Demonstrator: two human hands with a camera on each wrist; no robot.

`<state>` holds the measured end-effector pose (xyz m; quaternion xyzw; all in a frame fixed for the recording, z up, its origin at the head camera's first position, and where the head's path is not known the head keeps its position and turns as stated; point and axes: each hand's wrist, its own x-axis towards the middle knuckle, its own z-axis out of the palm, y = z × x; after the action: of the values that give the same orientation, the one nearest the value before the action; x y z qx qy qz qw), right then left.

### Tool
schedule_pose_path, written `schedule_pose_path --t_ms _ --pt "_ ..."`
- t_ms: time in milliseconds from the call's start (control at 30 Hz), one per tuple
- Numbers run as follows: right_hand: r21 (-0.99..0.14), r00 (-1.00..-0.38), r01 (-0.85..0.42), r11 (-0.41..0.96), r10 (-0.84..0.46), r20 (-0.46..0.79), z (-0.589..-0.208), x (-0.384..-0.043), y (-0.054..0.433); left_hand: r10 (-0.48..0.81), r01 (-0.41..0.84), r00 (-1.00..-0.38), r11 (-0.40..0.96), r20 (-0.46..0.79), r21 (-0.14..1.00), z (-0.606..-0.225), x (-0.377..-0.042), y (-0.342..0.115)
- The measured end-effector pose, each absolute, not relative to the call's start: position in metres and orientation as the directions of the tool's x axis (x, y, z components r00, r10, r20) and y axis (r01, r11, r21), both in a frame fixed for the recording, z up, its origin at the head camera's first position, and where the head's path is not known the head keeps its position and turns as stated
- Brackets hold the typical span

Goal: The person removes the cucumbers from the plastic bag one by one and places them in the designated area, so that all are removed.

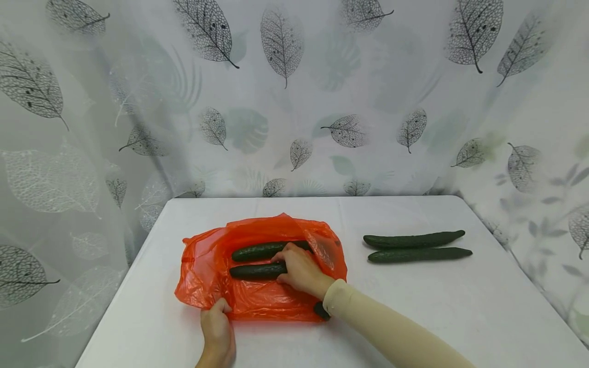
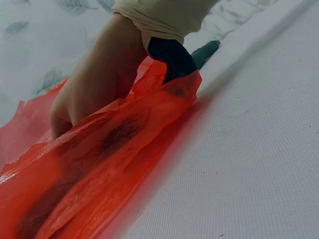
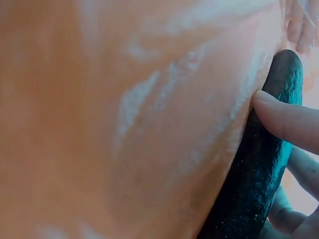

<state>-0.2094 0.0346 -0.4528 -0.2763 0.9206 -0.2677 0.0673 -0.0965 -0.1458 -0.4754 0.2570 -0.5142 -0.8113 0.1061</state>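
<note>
A crinkled red plastic bag (image 1: 207,276) lies spread on the table with its mouth open. Two dark green cucumbers lie side by side in it, a farther cucumber (image 1: 253,252) and a nearer cucumber (image 1: 253,272); their right ends are hidden. My right hand (image 1: 301,271) reaches into the bag and grips the nearer one, thumb on one side and fingers on the other; in the right wrist view the held cucumber (image 3: 259,164) shows close up. At the bag's near left edge, my left hand (image 1: 216,327) pinches the plastic.
Right of the bag, two more cucumbers lie on the white-covered table (image 1: 414,306): a back cucumber (image 1: 414,240) and a front cucumber (image 1: 418,255). A dark object (image 1: 321,310), kind unclear, shows by my right cuff. A leaf-patterned curtain (image 1: 294,102) hangs behind.
</note>
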Motion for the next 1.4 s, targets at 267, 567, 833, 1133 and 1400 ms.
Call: schedule_pose_path --t_ms 267,567,833,1133,1400 --pt "-0.563 -0.824 -0.497 0.660 -0.562 0.070 -0.454 -0.207 0.038 -0.434 -0.087 -0.847 -0.454 -0.305 0.887 -0.477 -0.097 -0.146" --pt "-0.672 -0.826 -0.474 0.568 -0.551 0.116 -0.447 -0.199 0.046 -0.424 -0.114 -0.848 -0.438 -0.317 0.892 -0.478 -0.097 -0.147" --pt "-0.786 -0.823 -0.461 0.413 -0.530 0.204 -0.433 -0.192 0.052 -0.465 0.006 -0.851 -0.471 -0.243 0.882 -0.480 -0.097 -0.142" --pt "-0.904 -0.819 -0.396 0.159 -0.506 0.270 -0.418 -0.184 0.054 -0.469 -0.009 -0.845 -0.468 -0.257 0.884 -0.480 -0.097 -0.141" --pt "-0.947 -0.839 -0.317 -0.049 -0.452 0.304 -0.390 -0.178 0.056 -0.455 -0.027 -0.849 -0.469 -0.268 0.883 -0.479 -0.095 -0.142"
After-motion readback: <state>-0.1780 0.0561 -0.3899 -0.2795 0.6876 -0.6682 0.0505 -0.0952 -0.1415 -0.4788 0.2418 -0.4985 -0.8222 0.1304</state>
